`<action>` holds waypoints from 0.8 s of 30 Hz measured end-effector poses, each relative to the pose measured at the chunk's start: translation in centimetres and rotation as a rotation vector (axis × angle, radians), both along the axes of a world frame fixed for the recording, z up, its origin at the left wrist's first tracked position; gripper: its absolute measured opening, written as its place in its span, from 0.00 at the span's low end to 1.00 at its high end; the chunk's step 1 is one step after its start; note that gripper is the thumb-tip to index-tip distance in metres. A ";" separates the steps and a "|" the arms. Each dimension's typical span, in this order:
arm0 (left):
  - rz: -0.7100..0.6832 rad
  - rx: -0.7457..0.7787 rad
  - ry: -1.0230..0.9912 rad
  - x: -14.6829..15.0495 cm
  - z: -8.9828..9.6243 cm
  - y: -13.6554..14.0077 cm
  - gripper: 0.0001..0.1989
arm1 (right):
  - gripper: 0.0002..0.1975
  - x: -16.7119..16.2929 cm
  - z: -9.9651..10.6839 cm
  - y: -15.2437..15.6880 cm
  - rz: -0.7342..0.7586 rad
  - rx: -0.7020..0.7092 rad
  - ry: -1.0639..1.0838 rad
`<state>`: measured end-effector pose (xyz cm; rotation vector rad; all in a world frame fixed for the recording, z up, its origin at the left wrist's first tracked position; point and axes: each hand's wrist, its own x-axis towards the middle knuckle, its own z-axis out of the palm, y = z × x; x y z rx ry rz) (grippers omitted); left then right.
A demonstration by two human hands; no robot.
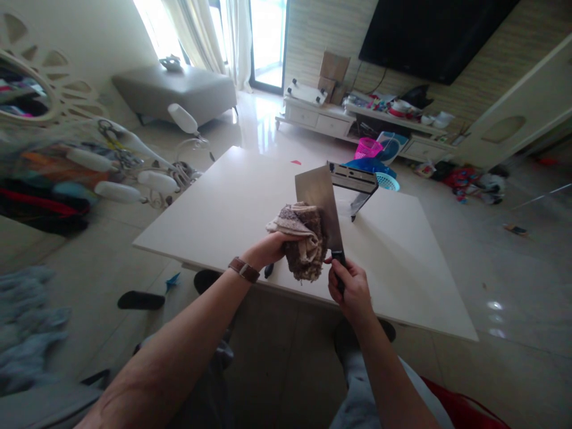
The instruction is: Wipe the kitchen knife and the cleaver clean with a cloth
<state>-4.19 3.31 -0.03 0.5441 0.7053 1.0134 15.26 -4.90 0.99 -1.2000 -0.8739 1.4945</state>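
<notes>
My right hand [351, 287] is wrapped round the black handle of a cleaver [318, 193], whose broad blade points up and away from me. A bunched brown and whitish cloth [300, 235] is in my left hand [272, 247]; it lies against the blade's left side and covers part of it. Most of my left fingers are hidden by the cloth. Both hands are above the near edge of a white table [214, 208]. Behind the blade stands a knife block [355, 185] with slots in its top, partly covered by the cleaver.
A dark object [269, 270] lies at the table's near edge, beside my left wrist. Beyond the far edge are a blue basin [370, 167], a light blue basket [388, 182] and a pink basket [369, 148]. A white lamp [147, 158] stands to the left.
</notes>
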 end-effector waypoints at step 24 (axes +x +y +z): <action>0.603 0.117 -0.166 -4.6 0.9 3.7 0.08 | 0.21 1.3 0.0 -0.4 0.152 -0.028 -0.023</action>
